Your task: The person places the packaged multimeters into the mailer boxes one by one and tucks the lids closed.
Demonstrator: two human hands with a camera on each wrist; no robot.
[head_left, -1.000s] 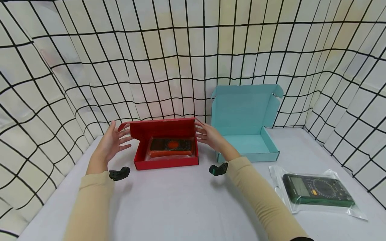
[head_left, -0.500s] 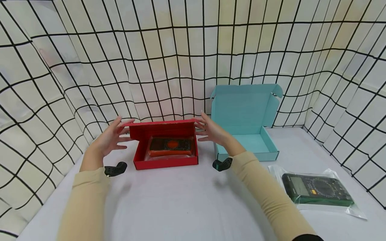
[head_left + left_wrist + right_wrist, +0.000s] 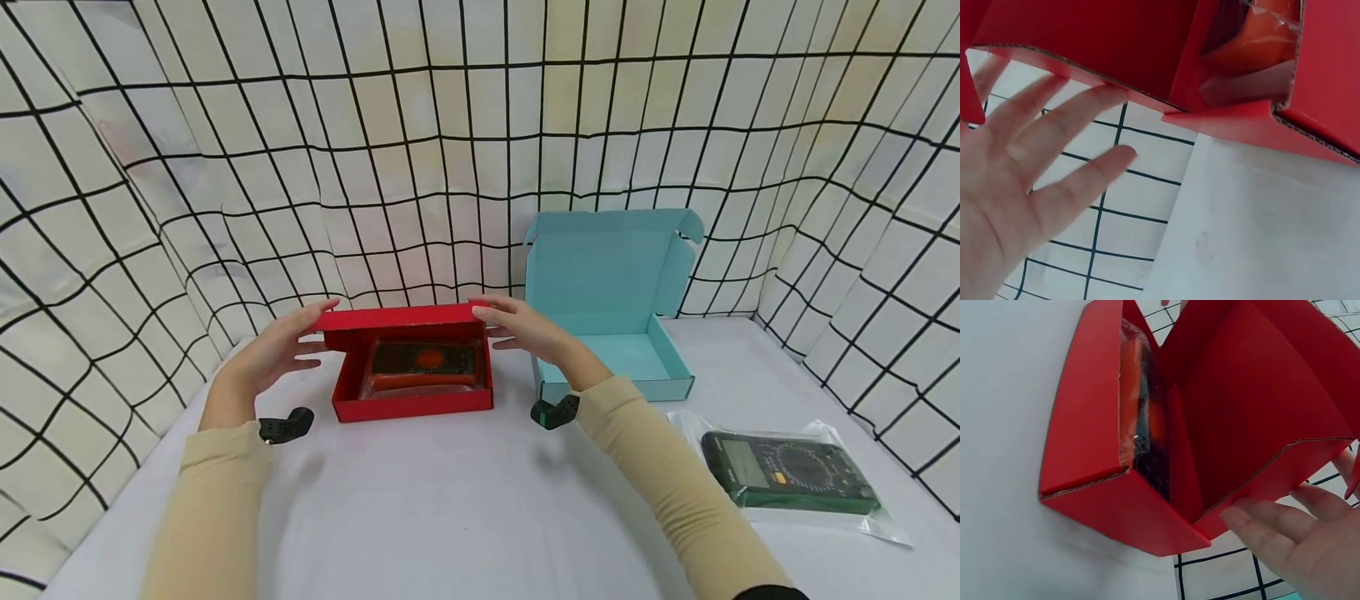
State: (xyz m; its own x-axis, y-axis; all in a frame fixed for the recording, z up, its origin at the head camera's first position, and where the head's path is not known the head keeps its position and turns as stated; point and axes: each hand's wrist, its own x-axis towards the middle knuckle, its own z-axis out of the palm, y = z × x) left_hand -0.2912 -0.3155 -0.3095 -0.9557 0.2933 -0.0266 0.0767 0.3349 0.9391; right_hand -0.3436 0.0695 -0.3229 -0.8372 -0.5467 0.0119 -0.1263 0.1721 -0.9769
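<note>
While the red box (image 3: 412, 407) holds a multimeter (image 3: 424, 362), the turquoise box (image 3: 611, 287) stands open.

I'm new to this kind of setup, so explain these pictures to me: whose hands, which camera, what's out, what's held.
No machine arm shows here: these are a person's bare left hand and right hand. The wide picture comes from a camera on the head; the two close-ups come from one on each wrist.

On the white table stands a red box with an orange-and-black meter inside. To its right is an open, light-blue box, and nearer the person, a green-and-black meter in clear plastic.

Both hands touch opposite sides of the red box's partly open lid; neither looks tightly closed around it.
</note>
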